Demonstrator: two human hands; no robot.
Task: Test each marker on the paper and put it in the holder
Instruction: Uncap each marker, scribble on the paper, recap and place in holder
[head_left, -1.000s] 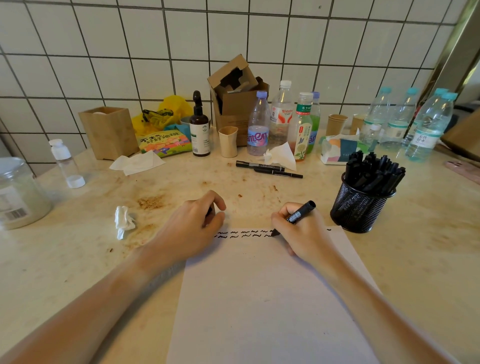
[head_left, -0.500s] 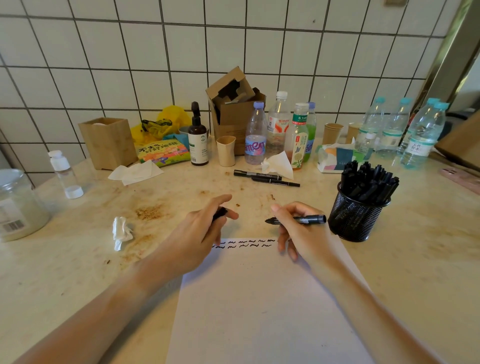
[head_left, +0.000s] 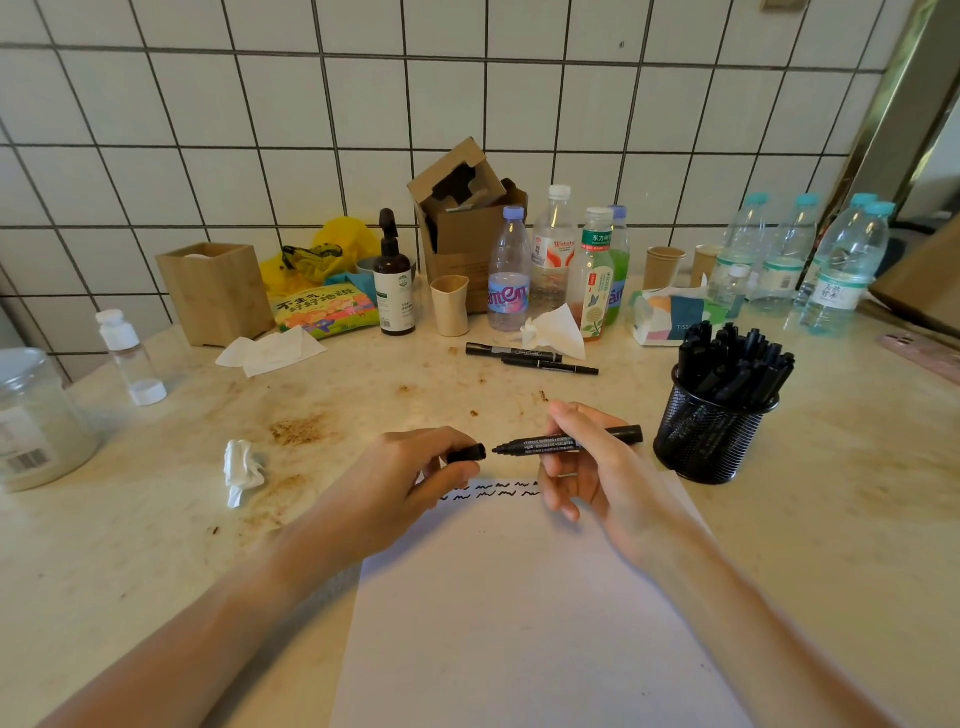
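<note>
While right hand (head_left: 597, 467) pinches marker (head_left: 561, 444), left hand (head_left: 410, 467) grips cap (head_left: 467, 453) — mesh holder (head_left: 711, 441) near, two pens (head_left: 530, 358) beyond.

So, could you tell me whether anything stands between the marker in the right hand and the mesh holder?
Nothing visible does. The marker, uncapped and gripped by the right hand, points away from the mesh holder, which sits just to its right across bare table. The holder is crowded with markers, though.

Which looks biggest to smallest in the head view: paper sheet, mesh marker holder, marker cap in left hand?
1. Paper sheet, largest, though it lies nearest the camera.
2. Mesh marker holder.
3. Marker cap in the left hand, clearly smallest.
</note>
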